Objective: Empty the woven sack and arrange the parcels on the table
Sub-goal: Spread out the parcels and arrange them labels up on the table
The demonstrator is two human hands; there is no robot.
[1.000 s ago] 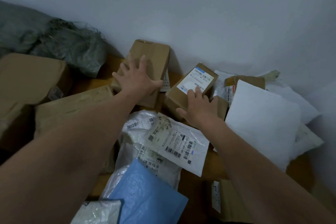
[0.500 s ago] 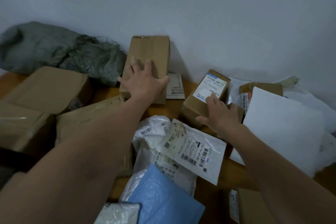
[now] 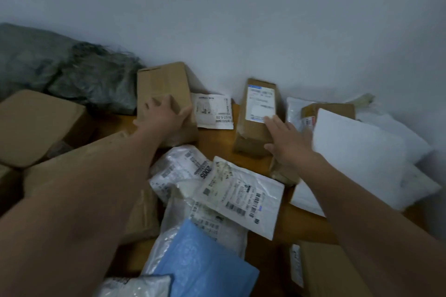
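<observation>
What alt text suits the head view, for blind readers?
Two bare hands rest on cardboard boxes by a wall: left hand on a plain box, right hand on a labelled box. White mailers lie nearer; a grey woven sack lies far left.

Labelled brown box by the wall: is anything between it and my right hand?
Nothing visible. The right hand rests on the labelled brown box, fingertips at the lower edge of its white label.

Left hand (image 3: 166, 116) presses a plain box (image 3: 164, 82), right hand (image 3: 288, 141) a labelled box (image 3: 251, 132), both near the wall (image 3: 241, 19).
</observation>
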